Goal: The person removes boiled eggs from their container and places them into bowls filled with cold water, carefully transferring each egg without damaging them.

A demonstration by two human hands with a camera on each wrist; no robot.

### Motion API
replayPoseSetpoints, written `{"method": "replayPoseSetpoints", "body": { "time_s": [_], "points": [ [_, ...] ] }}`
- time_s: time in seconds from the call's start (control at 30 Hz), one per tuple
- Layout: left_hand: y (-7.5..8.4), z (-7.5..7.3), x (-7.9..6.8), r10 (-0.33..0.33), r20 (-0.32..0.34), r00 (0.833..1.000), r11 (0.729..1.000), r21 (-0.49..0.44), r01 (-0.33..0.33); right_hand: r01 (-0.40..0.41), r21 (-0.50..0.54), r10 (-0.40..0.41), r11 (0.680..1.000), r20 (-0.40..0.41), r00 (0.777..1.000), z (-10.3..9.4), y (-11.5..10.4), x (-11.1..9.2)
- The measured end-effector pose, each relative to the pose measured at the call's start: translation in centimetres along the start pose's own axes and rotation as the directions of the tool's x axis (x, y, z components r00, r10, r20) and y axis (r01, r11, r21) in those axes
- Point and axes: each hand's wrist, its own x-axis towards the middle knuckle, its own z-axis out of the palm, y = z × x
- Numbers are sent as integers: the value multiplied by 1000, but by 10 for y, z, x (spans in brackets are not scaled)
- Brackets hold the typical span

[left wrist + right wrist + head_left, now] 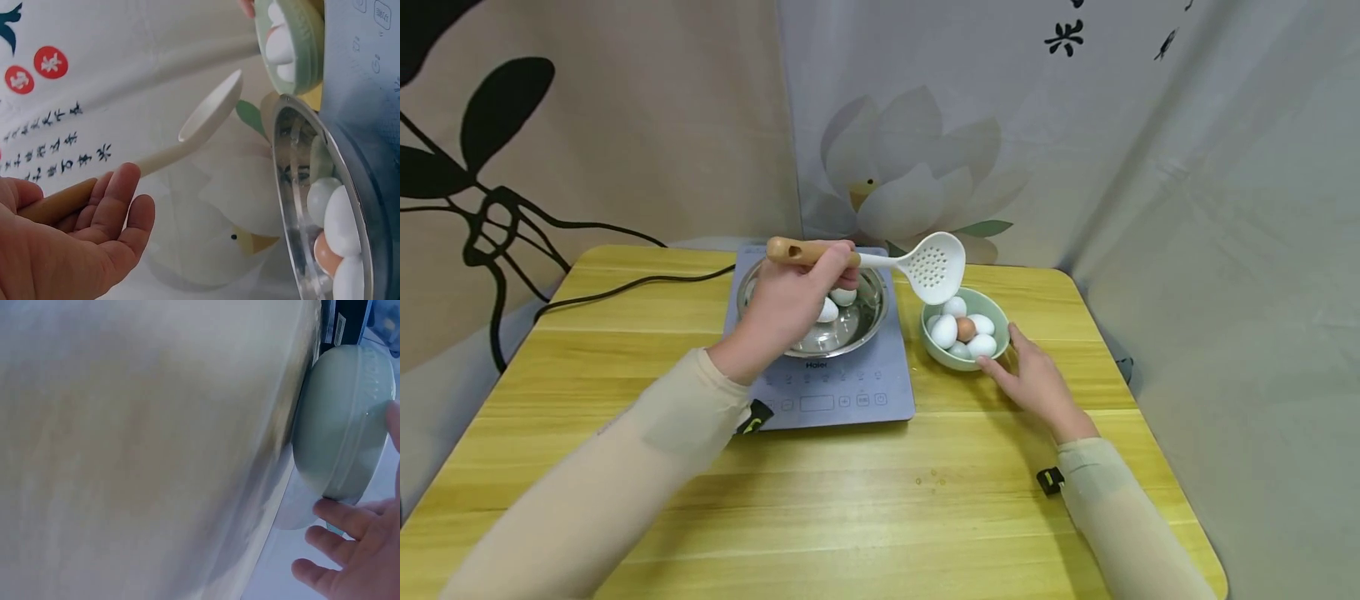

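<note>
My left hand [786, 292] grips the wooden handle of a white slotted spoon [934, 268], raised over the pot, with its perforated head toward the bowl and no egg in it. A steel pot [872, 321] below contains white eggs [827, 310] and, in the left wrist view, a brown egg [327, 254]. The green bowl [951, 361] to its right is filled with several white eggs and one brown egg [966, 329]. My right hand [1037, 379] touches this bowl's near right side with thumb and forefinger, its other fingers spread away from the wall in the right wrist view.
The pot stands on a grey induction cooker [842, 408] whose black cord [632, 286] runs off leftward. Small wet drops [932, 479] dot the wooden table [820, 517] in front. Printed curtains [917, 100] hang close behind and along the right.
</note>
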Motion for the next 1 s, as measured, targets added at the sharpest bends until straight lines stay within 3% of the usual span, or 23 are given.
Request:
{"method": "replayPoseSetpoints", "body": {
  "time_s": [0.23,0.43,0.57,0.73,0.9,1.0],
  "points": [
    [2,-19,-12,-22,-67,997,993,-117,14,-35,87,33,996,28,999,-1,4,6],
    [8,-36,-27,-88,-48,995,981,-178,78,-47,118,47,992,3,999,-1,7,9],
    [8,-53,-40,-84,-52,995,970,-231,70,-35,104,35,994,-1,999,-1,8,10],
    [-3,-79,-58,-46,-118,992,960,-280,12,-15,56,15,998,-6,1000,-1,8,11],
    [-19,-107,-75,-113,-167,979,955,-289,61,-39,34,39,999,16,999,-3,6,9],
    [-31,-122,-85,-122,-186,975,941,-334,54,-37,34,36,999,21,999,-5,5,8]
  ]
}}
